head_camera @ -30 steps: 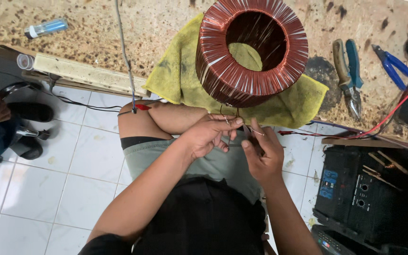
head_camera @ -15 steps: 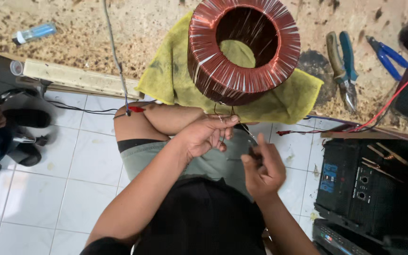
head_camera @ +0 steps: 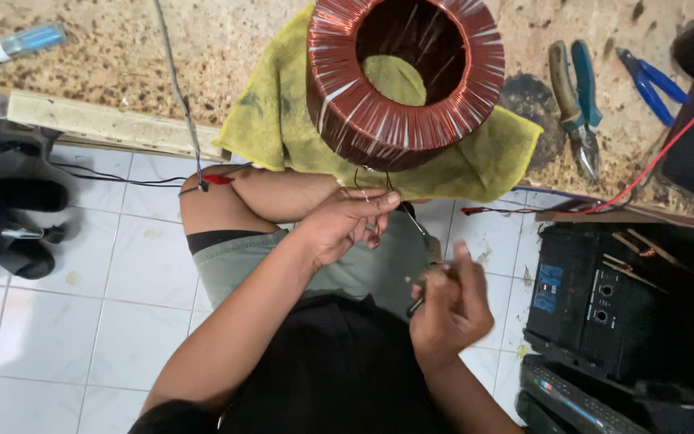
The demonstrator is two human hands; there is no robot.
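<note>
A big toroidal coil wound with copper wire (head_camera: 406,76) stands on a yellow cloth (head_camera: 279,120) at the worktable's front edge. My left hand (head_camera: 345,225) pinches the thin wire leads hanging from the coil's underside. My right hand (head_camera: 450,307), lower and nearer my lap, is closed around a small dark-handled tool (head_camera: 417,305), and a thin wire (head_camera: 414,221) runs from it up toward my left hand. My knee in grey shorts lies beneath both hands.
Green-handled pliers (head_camera: 576,104) and blue-handled cutters (head_camera: 652,80) lie right of the coil. A blue screwdriver (head_camera: 22,42) lies far left. Red wire (head_camera: 644,169) crosses the table edge. Black electronic boxes (head_camera: 604,305) sit on the tiled floor at right; a clip lead (head_camera: 202,183) hangs left.
My right hand has drawn down and away from the left, toward my lap, stretching the thin wire between them. The left hand stays at the coil's leads.
</note>
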